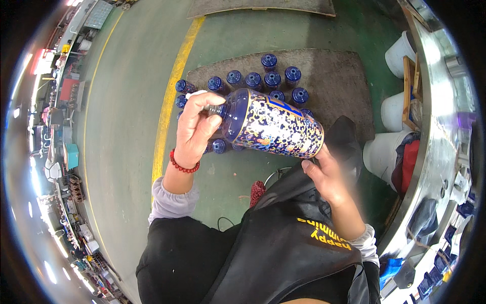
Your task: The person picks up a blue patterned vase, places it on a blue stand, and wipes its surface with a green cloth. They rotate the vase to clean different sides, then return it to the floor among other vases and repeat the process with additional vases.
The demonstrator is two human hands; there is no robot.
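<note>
A dark blue bottle (283, 126) with gold, white and coloured floral patterning is held up in front of me, lying nearly sideways with its neck to the left. My left hand (195, 121), a red bead bracelet at its wrist, grips the ridged neck between thumb and fingers. At the other end my right hand (326, 175) supports the base, thumb at the near side and fingers partly hidden behind it. Beyond the held bottle, several similar blue bottles (253, 80) stand upright on a brown board (334, 76); the held one covers some of them.
Another board (263, 6) lies farther off. A yellow line (177, 86) runs along the green floor. White buckets (392, 111) stand at the right beside a long metal-edged bench (430, 152). Cluttered shelving lines the far left. A red patterned object (257, 192) is near my legs.
</note>
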